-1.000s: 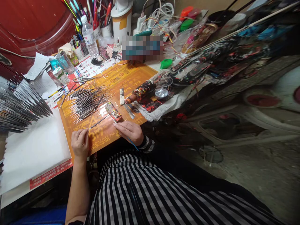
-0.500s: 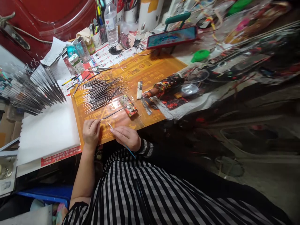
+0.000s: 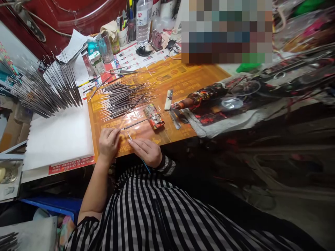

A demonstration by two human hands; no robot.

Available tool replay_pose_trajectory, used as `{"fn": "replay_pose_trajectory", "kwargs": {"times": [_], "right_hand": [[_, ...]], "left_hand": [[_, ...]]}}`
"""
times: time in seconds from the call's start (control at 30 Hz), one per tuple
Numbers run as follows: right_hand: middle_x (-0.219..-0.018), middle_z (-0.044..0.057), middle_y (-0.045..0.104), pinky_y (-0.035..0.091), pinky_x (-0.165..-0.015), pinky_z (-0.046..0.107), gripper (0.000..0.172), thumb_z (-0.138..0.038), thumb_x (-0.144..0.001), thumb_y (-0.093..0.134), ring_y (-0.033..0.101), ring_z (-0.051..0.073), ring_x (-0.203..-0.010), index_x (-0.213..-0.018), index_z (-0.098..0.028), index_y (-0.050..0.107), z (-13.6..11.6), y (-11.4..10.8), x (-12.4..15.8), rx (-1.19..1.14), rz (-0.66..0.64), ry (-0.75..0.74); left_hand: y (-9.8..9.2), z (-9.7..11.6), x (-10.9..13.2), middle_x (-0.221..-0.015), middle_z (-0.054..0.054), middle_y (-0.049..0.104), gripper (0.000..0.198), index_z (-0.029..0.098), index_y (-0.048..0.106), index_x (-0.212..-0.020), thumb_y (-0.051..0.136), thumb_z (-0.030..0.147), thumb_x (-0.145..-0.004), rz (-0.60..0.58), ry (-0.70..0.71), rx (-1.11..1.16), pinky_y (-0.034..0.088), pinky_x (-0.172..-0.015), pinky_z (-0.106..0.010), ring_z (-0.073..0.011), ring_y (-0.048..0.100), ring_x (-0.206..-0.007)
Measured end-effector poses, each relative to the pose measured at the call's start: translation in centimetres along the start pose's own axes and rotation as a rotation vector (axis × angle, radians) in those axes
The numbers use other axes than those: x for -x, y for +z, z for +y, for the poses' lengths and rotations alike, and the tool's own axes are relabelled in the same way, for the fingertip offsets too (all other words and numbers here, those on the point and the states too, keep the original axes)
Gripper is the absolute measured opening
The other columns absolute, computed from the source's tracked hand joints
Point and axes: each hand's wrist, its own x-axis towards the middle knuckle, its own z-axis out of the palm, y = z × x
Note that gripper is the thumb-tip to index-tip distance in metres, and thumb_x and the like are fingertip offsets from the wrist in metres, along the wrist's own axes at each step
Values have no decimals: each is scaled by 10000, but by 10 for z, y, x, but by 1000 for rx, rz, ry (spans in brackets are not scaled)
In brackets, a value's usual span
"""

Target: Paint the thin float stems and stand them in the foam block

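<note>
My left hand point(image 3: 109, 144) pinches a long, thin, dark-handled brush point(image 3: 143, 121) that points right across an orange printed sheet point(image 3: 180, 78). My right hand point(image 3: 145, 151) is just beside it, shut on a slim blue-handled brush point(image 3: 145, 164), whose pale tip reaches toward my left fingers. Many similar thin brushes point(image 3: 123, 99) lie in a loose bundle above my hands. Nearest my right hand is a small paint-crusted block point(image 3: 154, 116), with a pale flat strip point(image 3: 169, 99) and a metal strip point(image 3: 175, 120) farther right.
Several brushes stand in a white foam block point(image 3: 59, 136) at left. A paint-spattered cloth point(image 3: 225, 122) holds a small metal dish point(image 3: 231, 103). A water bottle point(image 3: 143, 22), glass point(image 3: 104, 47) and papers point(image 3: 73, 48) stand behind; a red door point(image 3: 65, 14) rises beyond.
The view has swung, shifting the bench up and right. My left hand has moved right, closer to my right hand, and the blue-handled brush's tip now shows, angled toward my left fingers.
</note>
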Motion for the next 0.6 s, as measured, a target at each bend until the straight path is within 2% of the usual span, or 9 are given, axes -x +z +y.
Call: {"fn": "replay_pose_trajectory", "kwargs": {"times": [0.3, 0.6], "right_hand": [[-1151, 141, 745, 602, -959, 391, 455, -111, -984, 550, 698, 238, -1098, -1438, -136, 545, 0, 0, -1, -30, 20, -4], [-1156, 145, 745, 608, -952, 394, 480, -108, -967, 582, 701, 244, -1095, -1444, -140, 542, -1, -1, -3, -63, 44, 0]], "left_hand": [[-2, 2, -2, -894, -52, 699, 146, 193, 692, -1021, 554, 230, -991, 9, 15, -12, 497, -791, -306, -167, 598, -825], [-1, -1, 1, -926, -70, 706, 221, 203, 710, -1034, 511, 297, -1012, -46, -49, 19, 503, -818, -335, -181, 620, -858]]}}
